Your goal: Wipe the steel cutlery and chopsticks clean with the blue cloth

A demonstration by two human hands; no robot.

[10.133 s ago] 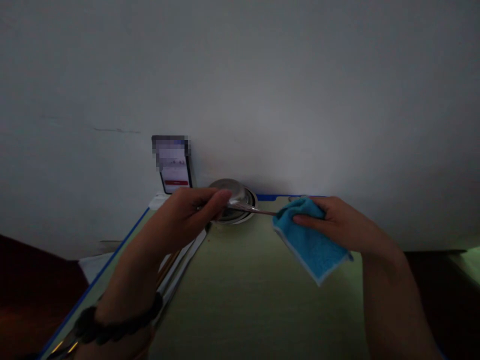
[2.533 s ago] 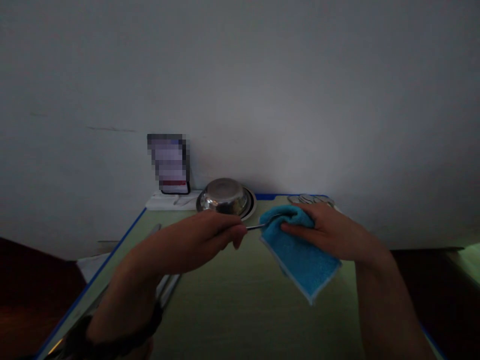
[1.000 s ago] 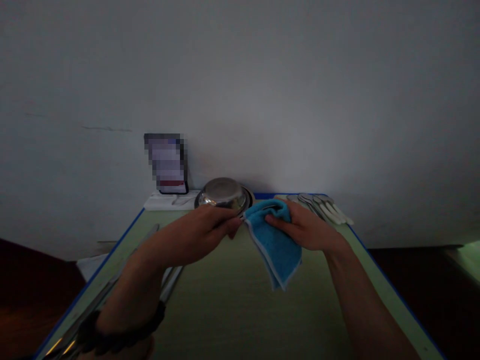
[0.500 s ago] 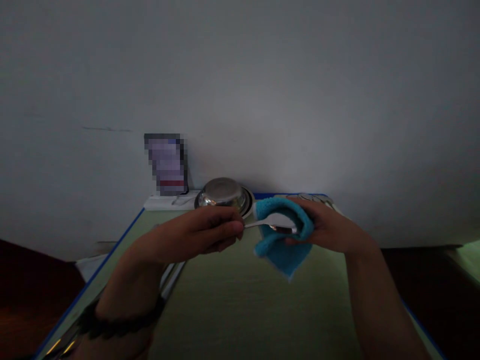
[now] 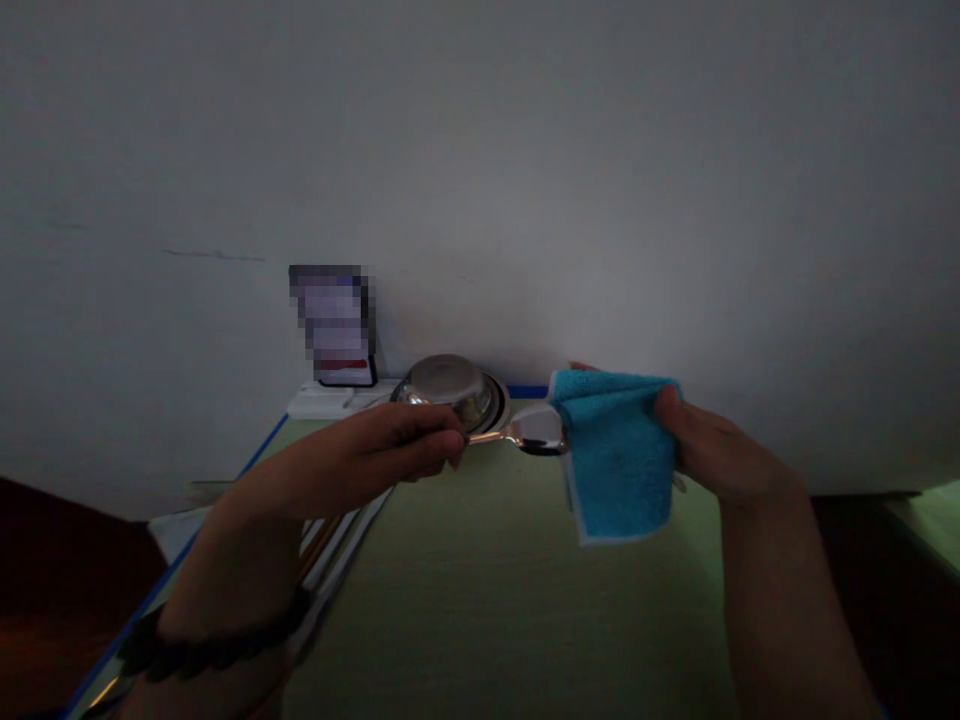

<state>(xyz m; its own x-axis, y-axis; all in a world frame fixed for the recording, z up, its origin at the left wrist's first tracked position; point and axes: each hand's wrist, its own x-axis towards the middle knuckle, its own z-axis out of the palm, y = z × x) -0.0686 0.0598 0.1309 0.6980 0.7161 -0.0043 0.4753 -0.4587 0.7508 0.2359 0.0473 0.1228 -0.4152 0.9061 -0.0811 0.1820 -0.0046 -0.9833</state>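
Note:
My left hand (image 5: 409, 440) is closed on the handle of a shiny metal spoon (image 5: 536, 430), which points to the right over the table. The spoon's bowl is bare on its left part, and its tip reaches the left edge of a blue cloth (image 5: 622, 460). My right hand (image 5: 697, 435) pinches that cloth, thumb in front and most fingers hidden behind it. The cloth hangs spread out with a pale hem along its side and bottom.
An upturned metal bowl (image 5: 448, 380) stands at the table's back edge by the wall. Left of it a phone (image 5: 337, 325) with a blurred screen leans upright. Long thin utensils (image 5: 341, 560) lie along the left side of the green table (image 5: 495, 610).
My right hand has moved right with the cloth, which was wrapped about the spoon's bowl and now hangs open. My left hand has shifted slightly left with the spoon.

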